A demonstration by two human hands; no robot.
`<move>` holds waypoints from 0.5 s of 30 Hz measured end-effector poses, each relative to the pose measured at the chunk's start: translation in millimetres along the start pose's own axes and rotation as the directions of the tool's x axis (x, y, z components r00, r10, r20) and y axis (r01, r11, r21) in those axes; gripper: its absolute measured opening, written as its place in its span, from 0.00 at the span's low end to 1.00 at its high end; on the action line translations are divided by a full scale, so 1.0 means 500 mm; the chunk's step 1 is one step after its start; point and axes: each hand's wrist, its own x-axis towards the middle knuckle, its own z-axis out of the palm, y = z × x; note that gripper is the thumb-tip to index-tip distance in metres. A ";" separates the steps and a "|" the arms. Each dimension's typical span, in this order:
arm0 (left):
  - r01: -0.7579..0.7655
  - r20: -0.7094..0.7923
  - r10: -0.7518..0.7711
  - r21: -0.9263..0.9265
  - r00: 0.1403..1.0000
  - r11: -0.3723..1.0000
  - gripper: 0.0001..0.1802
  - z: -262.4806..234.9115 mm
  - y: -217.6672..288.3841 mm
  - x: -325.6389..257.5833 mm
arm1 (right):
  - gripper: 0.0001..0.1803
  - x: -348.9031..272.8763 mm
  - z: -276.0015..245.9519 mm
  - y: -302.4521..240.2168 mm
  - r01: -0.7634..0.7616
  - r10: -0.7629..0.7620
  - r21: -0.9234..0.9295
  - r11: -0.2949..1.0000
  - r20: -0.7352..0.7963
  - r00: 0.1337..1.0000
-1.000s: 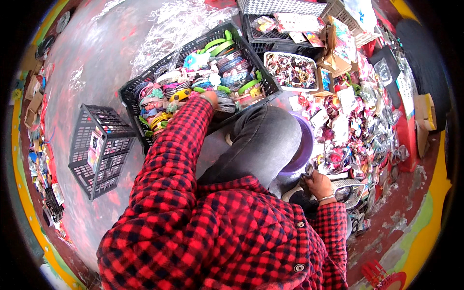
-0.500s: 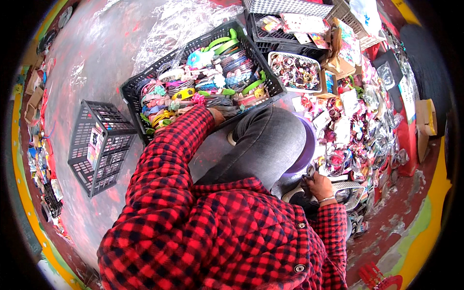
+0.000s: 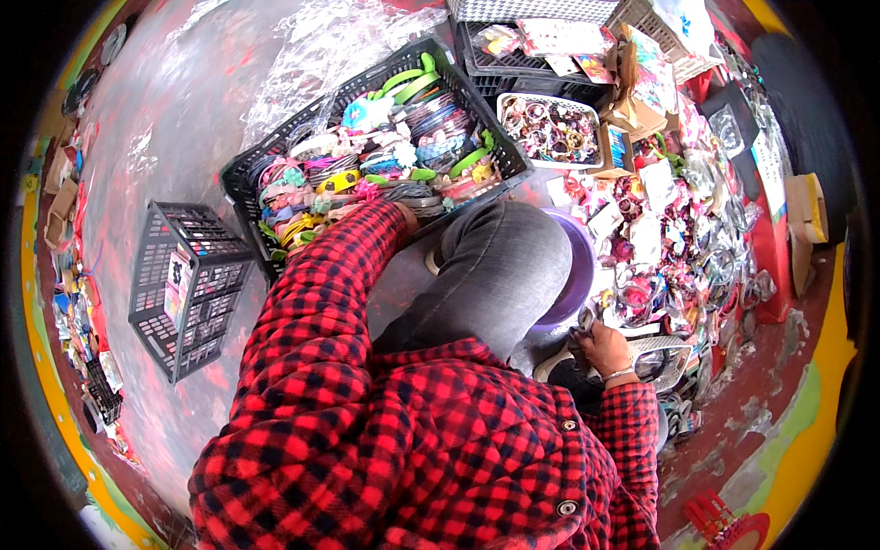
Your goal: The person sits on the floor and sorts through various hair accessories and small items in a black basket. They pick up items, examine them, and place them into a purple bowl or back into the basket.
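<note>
A black plastic crate (image 3: pixel 365 197) full of headbands and hair ornaments stands in front of me. My left hand (image 3: pixel 406 217) reaches to its near side, beside a bundle of dark thin headbands (image 3: pixel 412 192); my sleeve and the crate's rim hide the fingers. Close to it lie a pink flower ornament (image 3: pixel 367 190) and a yellow headband (image 3: pixel 338 181). To the right of my knee, my right hand (image 3: pixel 607 348) is closed round a small dark grey thing (image 3: pixel 585 321) whose kind I cannot make out. A white plastic basket (image 3: pixel 676 349) lies just right of that hand.
A purple basin (image 3: pixel 580 275) sits behind my knee. At the right spreads a pile of packaged hair accessories (image 3: pixel 642 225). A white tray of hair ties (image 3: pixel 548 166) and stacked black crates (image 3: pixel 527 82) stand beyond. An upright black crate (image 3: pixel 190 293) stands at the left; clear plastic sheeting (image 3: pixel 321 64) lies behind.
The view has shifted slightly, so the crates and tray sit a little further left. My left hand remains at the crate's near side, and my right hand still holds the dark grey thing.
</note>
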 end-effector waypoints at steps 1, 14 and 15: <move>0.003 -0.008 -0.003 -0.007 1.000 1.000 0.21 0.002 0.000 -0.004 | 0.18 0.002 0.002 0.003 0.003 -0.003 0.006 1.000 0.000 1.000; -0.074 -0.157 0.053 -0.125 0.986 0.989 0.20 0.024 -0.029 -0.006 | 0.18 0.004 -0.007 -0.013 -0.031 0.032 -0.038 0.999 0.027 0.999; -0.076 -0.153 0.058 -0.120 0.987 0.990 0.20 0.027 -0.029 -0.009 | 0.17 0.004 -0.005 -0.011 -0.027 0.028 -0.034 0.999 0.027 0.999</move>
